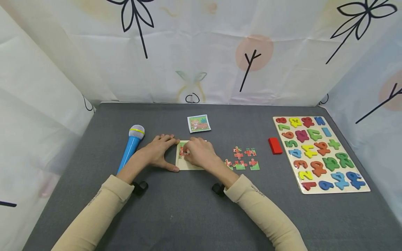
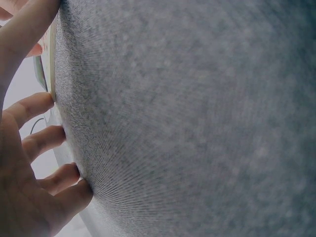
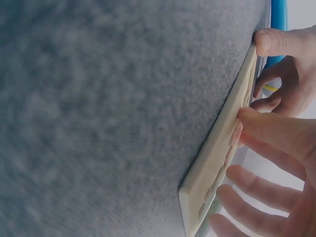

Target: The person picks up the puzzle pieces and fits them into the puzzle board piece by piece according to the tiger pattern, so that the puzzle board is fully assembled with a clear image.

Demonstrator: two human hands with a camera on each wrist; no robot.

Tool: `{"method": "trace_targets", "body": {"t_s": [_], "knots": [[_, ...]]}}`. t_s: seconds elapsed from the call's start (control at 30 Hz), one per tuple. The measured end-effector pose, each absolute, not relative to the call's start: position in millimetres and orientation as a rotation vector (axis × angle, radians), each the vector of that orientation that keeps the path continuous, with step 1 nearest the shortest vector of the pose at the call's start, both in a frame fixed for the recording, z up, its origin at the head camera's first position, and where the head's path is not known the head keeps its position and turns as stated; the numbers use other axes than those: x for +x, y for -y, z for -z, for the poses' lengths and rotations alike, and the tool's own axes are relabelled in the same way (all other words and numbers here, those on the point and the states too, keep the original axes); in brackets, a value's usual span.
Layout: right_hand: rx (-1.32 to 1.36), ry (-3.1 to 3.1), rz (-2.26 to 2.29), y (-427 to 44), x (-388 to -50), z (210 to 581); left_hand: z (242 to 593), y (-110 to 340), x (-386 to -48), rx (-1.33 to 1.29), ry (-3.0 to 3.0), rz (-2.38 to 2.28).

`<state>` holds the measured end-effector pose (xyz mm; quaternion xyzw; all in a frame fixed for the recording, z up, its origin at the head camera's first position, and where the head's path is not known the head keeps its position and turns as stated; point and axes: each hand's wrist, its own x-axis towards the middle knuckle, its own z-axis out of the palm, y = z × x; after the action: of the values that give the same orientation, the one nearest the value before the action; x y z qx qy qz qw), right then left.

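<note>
A pale wooden jigsaw board [image 1: 192, 168] lies flat on the grey table, with a few reddish and green pieces in its left part. My left hand [image 1: 158, 152] is spread at the board's left side, thumb and index fingertip touching its edge and the other fingertips on the table. Over the board's middle, my right hand [image 1: 199, 152] pinches a small reddish jigsaw piece [image 3: 236, 132] between thumb and index finger, down at the board's surface. The hand covers much of the board in the head view. Several loose jigsaw pieces [image 1: 240, 166] lie just right of it.
Behind the board lies a picture card [image 1: 199, 123]. A blue toy microphone [image 1: 129, 150] lies beside my left forearm. On the right are a red block [image 1: 275, 145] and a large board of coloured numbers [image 1: 365, 190]. Printed white cloth walls [image 1: 213, 83] enclose the table.
</note>
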<state>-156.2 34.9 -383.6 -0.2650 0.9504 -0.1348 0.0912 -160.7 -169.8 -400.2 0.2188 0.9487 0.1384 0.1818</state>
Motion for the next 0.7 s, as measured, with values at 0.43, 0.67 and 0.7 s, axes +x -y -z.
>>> {"method": "trace_targets", "body": {"t_s": [0.43, 0.67, 0.7], "knots": [[-0.789, -2.851, 0.449, -66, -153, 371, 402, 168, -161, 0.631, -2.684, -0.384], [-0.807, -2.898, 0.444, -101, -152, 369, 402, 168, -161, 0.614, -2.683, -0.376], [-0.804, -2.904, 0.437, -106, -152, 369, 401, 168, -161, 0.619, -2.686, -0.375]]}}
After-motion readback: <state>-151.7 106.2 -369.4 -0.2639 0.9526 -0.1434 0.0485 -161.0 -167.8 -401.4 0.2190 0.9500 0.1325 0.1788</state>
